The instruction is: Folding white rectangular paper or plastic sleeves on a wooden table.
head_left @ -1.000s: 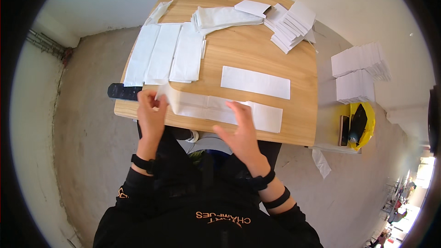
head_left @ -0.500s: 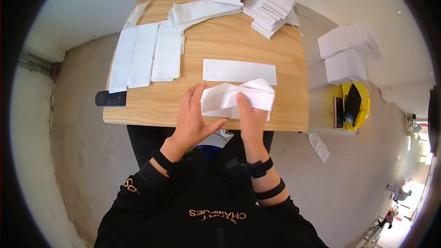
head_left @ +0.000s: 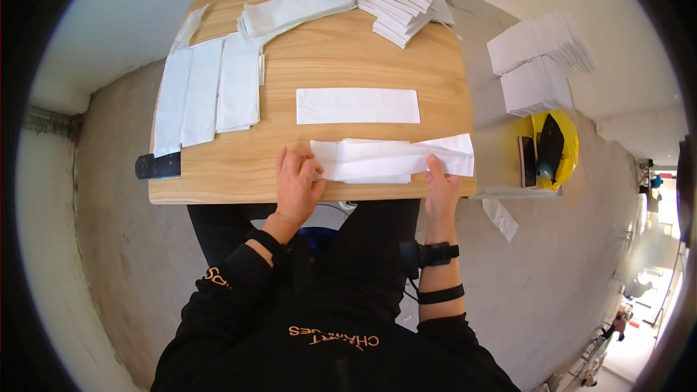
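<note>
A long white folded sheet [head_left: 377,158], paper-like and lightly creased, stretches across the near edge of the table. My right hand [head_left: 441,189] grips its right end, thumb on top, and that end is lifted and slightly twisted. At the left end, my left hand [head_left: 296,183] has its fingers curled and pinched at the sheet's edge. Beneath it shows the rim of another white piece [head_left: 377,180], lying flat. Just beyond, a flat white strip [head_left: 357,106] of similar shape lies by itself, touched by neither hand.
Rows of flat white strips [head_left: 200,94] cover the table's left side, with a fanned pile [head_left: 290,16] behind. White folded stacks [head_left: 406,0] stand at the back. On the right ledge are more stacks [head_left: 534,65], a yellow bag [head_left: 570,152] and a phone [head_left: 527,161].
My right hand has moved right, drawing the bunched white sheet out lengthwise. The fingers of my left hand have gone from spread to curled at its left end. The view has shifted slightly.
</note>
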`<state>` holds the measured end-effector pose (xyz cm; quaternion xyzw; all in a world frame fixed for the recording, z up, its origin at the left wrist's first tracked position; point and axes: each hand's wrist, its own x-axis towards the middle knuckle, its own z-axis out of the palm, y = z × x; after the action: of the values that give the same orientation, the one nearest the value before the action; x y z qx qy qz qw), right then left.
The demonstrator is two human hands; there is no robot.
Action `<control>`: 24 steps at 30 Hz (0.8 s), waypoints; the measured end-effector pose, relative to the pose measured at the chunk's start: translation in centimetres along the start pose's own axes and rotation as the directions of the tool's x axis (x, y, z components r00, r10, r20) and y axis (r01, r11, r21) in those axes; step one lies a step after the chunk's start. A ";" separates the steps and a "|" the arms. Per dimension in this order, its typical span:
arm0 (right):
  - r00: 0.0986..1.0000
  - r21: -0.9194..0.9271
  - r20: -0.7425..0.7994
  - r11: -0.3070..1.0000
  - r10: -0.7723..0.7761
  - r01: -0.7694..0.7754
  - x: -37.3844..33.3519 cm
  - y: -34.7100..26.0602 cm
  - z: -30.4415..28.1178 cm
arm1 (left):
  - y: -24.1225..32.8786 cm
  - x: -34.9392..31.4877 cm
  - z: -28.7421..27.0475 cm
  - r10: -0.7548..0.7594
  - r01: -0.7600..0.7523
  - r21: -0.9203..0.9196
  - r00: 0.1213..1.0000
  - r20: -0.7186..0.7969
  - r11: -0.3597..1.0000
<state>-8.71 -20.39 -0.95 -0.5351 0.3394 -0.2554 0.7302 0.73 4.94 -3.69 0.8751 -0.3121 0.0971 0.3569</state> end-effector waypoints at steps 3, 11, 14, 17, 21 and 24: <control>0.999 0.033 0.030 0.999 0.030 -0.031 1.0 1.3 -1.9 | 0.2 0.1 0.3 0.042 -0.042 0.013 0.999 0.016 0.999; 0.980 0.138 -0.201 0.990 0.007 0.022 2.3 2.0 -3.4 | 0.4 0.6 0.6 0.095 -0.095 0.006 0.995 -0.012 0.995; 0.964 0.011 -0.265 1.000 0.029 -0.027 2.6 1.9 -4.3 | 0.4 0.8 0.6 0.098 -0.098 0.000 0.995 -0.004 0.995; 0.970 -0.140 -0.233 0.985 0.071 -0.105 3.3 1.8 -5.5 | 0.4 0.8 0.8 0.110 -0.110 0.004 0.994 -0.002 0.994; 0.964 -0.226 -0.257 0.966 0.069 -0.129 4.1 1.8 -6.2 | 0.5 0.8 0.9 0.116 -0.116 0.001 0.993 0.010 0.993; 0.959 -0.274 -0.282 0.957 0.017 -0.098 4.4 1.7 -6.5 | 0.5 0.8 1.0 0.114 -0.114 -0.003 0.993 0.019 0.993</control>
<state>-10.83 -27.09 -4.85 -0.5837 0.4869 -0.2544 0.5979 0.98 3.62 -3.86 0.8563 -0.3651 0.1088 0.3486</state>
